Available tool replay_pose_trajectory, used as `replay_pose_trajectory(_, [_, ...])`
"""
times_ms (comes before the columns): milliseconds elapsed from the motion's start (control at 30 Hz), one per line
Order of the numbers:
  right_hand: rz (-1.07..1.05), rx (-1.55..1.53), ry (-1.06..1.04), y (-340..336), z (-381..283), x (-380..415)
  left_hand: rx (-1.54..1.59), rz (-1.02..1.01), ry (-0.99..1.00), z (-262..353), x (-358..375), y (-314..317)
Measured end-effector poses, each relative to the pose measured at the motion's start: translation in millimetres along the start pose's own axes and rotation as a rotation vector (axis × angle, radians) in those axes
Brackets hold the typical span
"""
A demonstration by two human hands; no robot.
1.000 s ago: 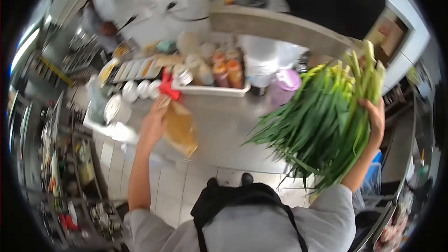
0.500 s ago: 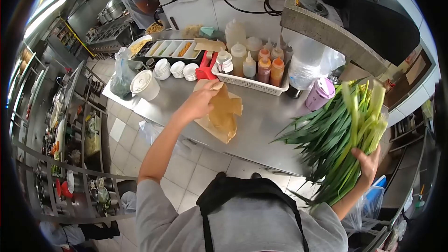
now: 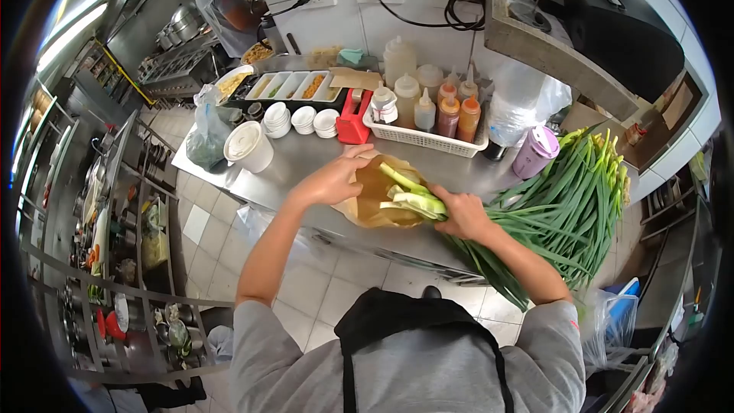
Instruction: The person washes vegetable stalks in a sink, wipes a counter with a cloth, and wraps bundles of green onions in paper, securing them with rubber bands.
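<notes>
A brown paper bag (image 3: 365, 203) lies on the steel counter, its mouth held wide. At its left rim, my left hand (image 3: 330, 176) has its fingers curled over the paper. My right hand (image 3: 461, 216) is closed around a bunch of green onions (image 3: 413, 205), whose pale stalk ends reach into the bag's mouth. Their dark leaves trail back beneath my right forearm. A larger heap of green onions (image 3: 569, 206) spreads over the counter's right end, some leaves hanging past the front edge. The inside bottom of the bag is hidden.
Behind the bag stands a white basket (image 3: 428, 140) of squeeze bottles, beside a red holder (image 3: 353, 116). White bowls (image 3: 277, 118), a lidded tub (image 3: 248, 147) and a plastic bag (image 3: 208, 136) sit leftward. A purple cup (image 3: 536, 151) borders the heap. One person (image 3: 225, 4) stands at back left.
My right hand has moved left from the heap, bringing the green onions' stalk ends into the paper bag. The bag's mouth has turned toward the right and opened wider. My left hand stays at its rim.
</notes>
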State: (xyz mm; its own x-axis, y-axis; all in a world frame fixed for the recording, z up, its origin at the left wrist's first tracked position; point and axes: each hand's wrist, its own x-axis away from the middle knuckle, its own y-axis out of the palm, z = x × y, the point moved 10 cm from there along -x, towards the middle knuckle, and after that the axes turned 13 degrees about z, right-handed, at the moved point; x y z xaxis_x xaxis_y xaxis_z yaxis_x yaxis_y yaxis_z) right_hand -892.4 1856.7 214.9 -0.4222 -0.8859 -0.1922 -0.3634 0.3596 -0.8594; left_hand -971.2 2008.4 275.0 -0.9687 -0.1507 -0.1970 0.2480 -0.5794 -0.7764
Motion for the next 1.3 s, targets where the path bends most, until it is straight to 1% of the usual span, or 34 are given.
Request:
replay_pose_trajectory(67, [0.152,0.277,-0.142,3,-19,3,-0.029,0.004,-0.043,-7,4,3])
replay_pose_trajectory(100, [0.146,0.277,-0.150,12,-24,2,-0.055,0.048,-0.053,-4,3,7])
replay_pose_trajectory(133, [0.147,0.389,-0.190,23,-31,1,-0.081,0.088,-0.064,0,2,13])
replay_pose_trajectory(167, [0.147,0.497,-0.228,33,-40,1,-0.078,0.084,-0.075,7,4,23])
replay_pose_trajectory(200, [0.117,0.518,-0.186,33,-47,-7,-0.079,0.048,-0.070,18,4,35])
replay_pose_trajectory(233, [0.112,0.512,-0.186,36,-50,-18,-0.080,0.010,-0.065,26,7,48])
replay_pose_trajectory(267, [0.046,0.513,-0.164,44,-47,-29,-0.080,0.006,-0.071,31,11,58])
replay_pose_trajectory(333, [-0.039,0.538,-0.117,51,-57,-47,-0.038,0.106,-0.039,40,15,57])
replay_pose_trajectory(367, [-0.037,0.538,-0.120,57,-64,-53,-0.041,0.108,-0.039,35,16,54])
replay_pose_trajectory(433, [-0.051,0.676,-0.290,87,-80,-62,-0.105,0.135,-0.049,15,24,49])
replay_pose_trajectory(467, [-0.204,0.673,-0.325,121,-72,-69,-0.106,0.134,-0.052,4,27,48])
replay_pose_trajectory(500, [-0.206,0.667,-0.328,147,-64,-70,-0.024,0.105,-0.079,-9,31,50])
replay_pose_trajectory(533, [-0.020,0.654,-0.346,158,-63,-76,0.055,0.078,-0.104,-19,34,51])
replay_pose_trajectory(567, [0.171,0.637,-0.362,146,-73,-81,0.046,0.080,-0.105,-22,39,51])
replay_pose_trajectory(600, [-0.163,0.617,-0.362,177,-60,-83,0.060,0.117,0.000,-13,44,49])
replay_pose_trajectory(633, [-0.155,0.617,-0.365,175,-56,-86,0.077,0.152,0.106,-6,48,45])
replay_pose_trajectory(667, [-0.136,0.707,-0.350,156,-57,-82,0.084,0.277,0.263,7,55,26])
replay_pose_trajectory(700, [-0.122,0.799,-0.336,137,-56,-77,0.026,0.438,0.294,-4,67,2])
replay_pose_trajectory(733, [-0.126,0.804,-0.337,123,-53,-74,-0.033,0.599,0.326,-20,84,-26])
replay_pose_trajectory(800, [-0.078,0.527,-0.101,98,-36,-71,-0.245,1.060,0.368,-55,123,-94])
replay_pose_trajectory(833, [-0.088,0.533,-0.098,103,-32,-72,-0.046,1.190,0.066,-107,125,-114])
replay_pose_trajectory(867, [-0.105,0.518,-0.069,112,-23,-72,0.158,1.296,-0.251,-163,133,-115])
replay_pose_trajectory(900, [-0.120,0.499,-0.038,122,-17,-72,0.164,1.293,-0.265,-205,134,-108])
replay_pose_trajectory(933, [-0.056,0.491,-0.073,124,-19,-73,0.513,1.054,-0.524,-286,122,-68])
replay_pose_trajectory(967, [-0.059,0.492,-0.067,126,-22,-72,0.843,0.772,-0.758,-335,113,-17])
replay_pose_trajectory(1000, [-0.086,0.494,-0.048,125,-23,-74,0.844,0.765,-0.749,-353,106,-11])
replay_pose_trajectory(1067, [-0.099,0.505,-0.014,122,-25,-85,0.824,0.509,-0.612,-357,71,4])
replay_pose_trajectory(1100, [-0.035,0.515,-0.058,122,-35,-93,0.829,0.496,-0.610,-344,66,1])
replay_pose_trajectory(1133, [0.025,0.524,-0.104,123,-42,-98,0.872,0.478,-0.579,-313,61,-7])
replay_pose_trajectory(1167, [0.213,0.580,-0.241,134,-50,-108,0.913,0.463,-0.549,-290,58,-13])
replay_pose_trajectory(1200, [0.409,0.634,-0.381,142,-58,-113,0.915,0.454,-0.545,-283,55,-15])
replay_pose_trajectory(1233, [0.432,0.578,-0.414,156,-64,-120,0.895,0.492,-0.524,-279,53,-21])
replay_pose_trajectory(1267, [0.397,0.483,-0.414,169,-72,-129,0.872,0.529,-0.505,-277,53,-26])
replay_pose_trajectory(1300, [0.356,0.396,-0.403,177,-80,-137,0.867,0.519,-0.493,-275,51,-28])
